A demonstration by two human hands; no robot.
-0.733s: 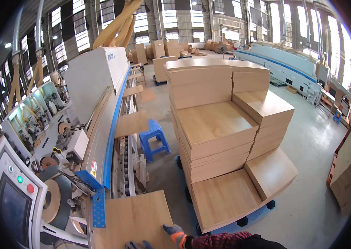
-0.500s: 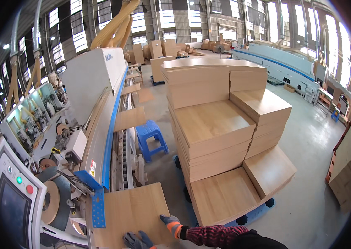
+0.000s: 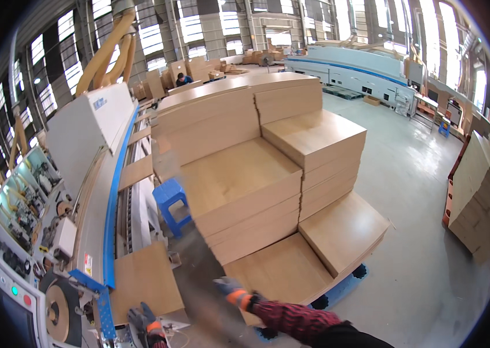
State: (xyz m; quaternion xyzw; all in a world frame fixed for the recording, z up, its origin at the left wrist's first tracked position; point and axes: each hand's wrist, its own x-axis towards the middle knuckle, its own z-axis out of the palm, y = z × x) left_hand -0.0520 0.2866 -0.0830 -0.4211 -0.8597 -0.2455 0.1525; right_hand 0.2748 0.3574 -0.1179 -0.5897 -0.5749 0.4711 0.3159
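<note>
A wood-grain panel [image 3: 143, 281] lies flat on the infeed end of the edge-banding machine [image 3: 97, 209], beside a blue perforated guide plate [image 3: 106, 316]. My left hand [image 3: 145, 320], in a grey glove with an orange cuff, rests at the panel's near edge with its fingers apart. My right hand [image 3: 232, 290], gloved alike, is off the panel, fingers stretched out, holding nothing. It hovers by the near left corner of the low part of the panel stack [image 3: 282, 269]; whether it touches the stack I cannot tell.
The stepped stack stands on a blue pallet [image 3: 343, 290]. A blue plastic stool [image 3: 170, 203] sits between machine and stack. A control panel [image 3: 16, 301] with buttons is at lower left. More boards [image 3: 476, 197] lean at the right. Another person [image 3: 183, 79] is far behind the stack.
The view has swung right. The panel has moved forward along the machine, away from me. My right hand has left its edge and gone right, toward the stack; my left stays at its near edge.
</note>
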